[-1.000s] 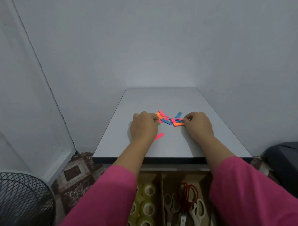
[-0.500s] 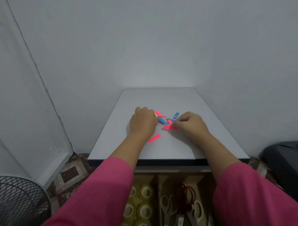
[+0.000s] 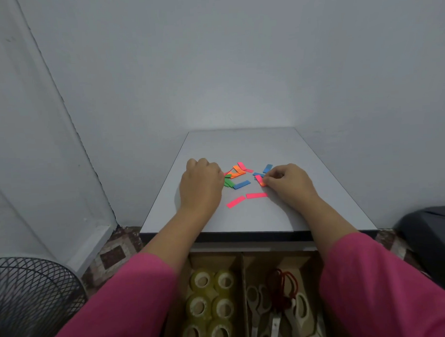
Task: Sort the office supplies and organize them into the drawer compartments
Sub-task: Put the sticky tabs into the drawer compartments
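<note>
Small coloured paper strips [image 3: 238, 170] in orange, pink, green and blue lie scattered mid-table between my hands. My left hand [image 3: 200, 185] rests on the table in a fist, knuckles up, its fingertips against the green strips [image 3: 228, 182]; nothing shows inside it. My right hand [image 3: 288, 182] pinches a pink-orange strip [image 3: 259, 179] at the right of the pile. A blue strip [image 3: 241, 184] lies in front of the pile and two loose pink strips [image 3: 235, 201] lie closer to me. Another blue strip [image 3: 267, 168] lies by my right fingers.
The grey table [image 3: 240, 145] stands in a wall corner. Below its front edge an open drawer with a cardboard divider [image 3: 242, 273] holds several tape rolls [image 3: 211, 302] on the left and scissors [image 3: 277, 315] on the right. A black mesh fan [image 3: 32, 301] stands lower left.
My right hand moved right and back to the pile's right side, leaving a second pink strip on the table. More orange and green strips now show beside my left hand.
</note>
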A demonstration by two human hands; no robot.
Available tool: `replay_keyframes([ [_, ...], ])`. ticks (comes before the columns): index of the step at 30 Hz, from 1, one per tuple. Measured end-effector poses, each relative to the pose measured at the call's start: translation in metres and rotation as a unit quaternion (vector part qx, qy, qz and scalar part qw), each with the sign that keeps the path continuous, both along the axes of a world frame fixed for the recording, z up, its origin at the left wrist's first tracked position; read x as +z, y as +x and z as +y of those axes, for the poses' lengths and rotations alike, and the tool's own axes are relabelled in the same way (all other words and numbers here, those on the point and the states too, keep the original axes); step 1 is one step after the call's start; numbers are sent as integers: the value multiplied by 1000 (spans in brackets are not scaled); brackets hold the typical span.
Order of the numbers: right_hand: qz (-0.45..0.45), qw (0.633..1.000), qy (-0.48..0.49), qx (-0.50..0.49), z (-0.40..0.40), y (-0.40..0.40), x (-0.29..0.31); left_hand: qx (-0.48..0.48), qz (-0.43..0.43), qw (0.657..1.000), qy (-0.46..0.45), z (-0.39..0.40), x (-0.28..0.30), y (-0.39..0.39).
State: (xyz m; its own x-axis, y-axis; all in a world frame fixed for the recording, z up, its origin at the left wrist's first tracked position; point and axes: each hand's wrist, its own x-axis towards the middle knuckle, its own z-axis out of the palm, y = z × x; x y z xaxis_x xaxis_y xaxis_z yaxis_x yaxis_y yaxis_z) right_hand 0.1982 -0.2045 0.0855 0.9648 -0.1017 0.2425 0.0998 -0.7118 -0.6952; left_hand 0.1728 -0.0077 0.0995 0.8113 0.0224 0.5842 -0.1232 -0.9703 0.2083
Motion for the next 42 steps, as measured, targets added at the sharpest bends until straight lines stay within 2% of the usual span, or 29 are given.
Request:
replay_keyframes([
  [3, 0, 1000, -1, -10, -1, 1, -1, -81, -7, 996, -18, -2, -2, -13],
  [7, 2, 1000, -11, -16, 0, 3, -2, -157, 3, 986, 47, -6, -12, -28],
  [9, -7, 999, -40, -18, 2, 2, -2, -161, 8, 986, 36, -5, -16, -28],
  [12, -22, 994, -104, -18, 4, 3, -3, -132, 30, 987, -91, -1, -13, -23],
  [14, -20, 994, -108, -11, 4, 2, -3, -117, 45, 983, -134, 0, -12, -21],
  [19, -20, 995, -91, 22, 2, -5, 3, -142, 67, 985, -68, -1, -13, -23],
  [22, -30, 994, -100, 37, 3, -11, 6, -127, 62, 987, -80, -1, -13, -24],
  [30, -6, 996, 45, 78, 3, -10, 2, -106, 76, 983, -131, 2, -14, -22],
  [32, -11, 994, 64, 85, 2, -11, 3, -125, 87, 983, -104, 1, -13, -23],
  [36, -34, 993, 77, 78, 1, -11, 2, -162, 124, 979, 21, -3, -13, -23],
  [42, -41, 991, 107, 69, 0, -11, 3, -153, 210, 964, 60, -7, -11, -22],
])
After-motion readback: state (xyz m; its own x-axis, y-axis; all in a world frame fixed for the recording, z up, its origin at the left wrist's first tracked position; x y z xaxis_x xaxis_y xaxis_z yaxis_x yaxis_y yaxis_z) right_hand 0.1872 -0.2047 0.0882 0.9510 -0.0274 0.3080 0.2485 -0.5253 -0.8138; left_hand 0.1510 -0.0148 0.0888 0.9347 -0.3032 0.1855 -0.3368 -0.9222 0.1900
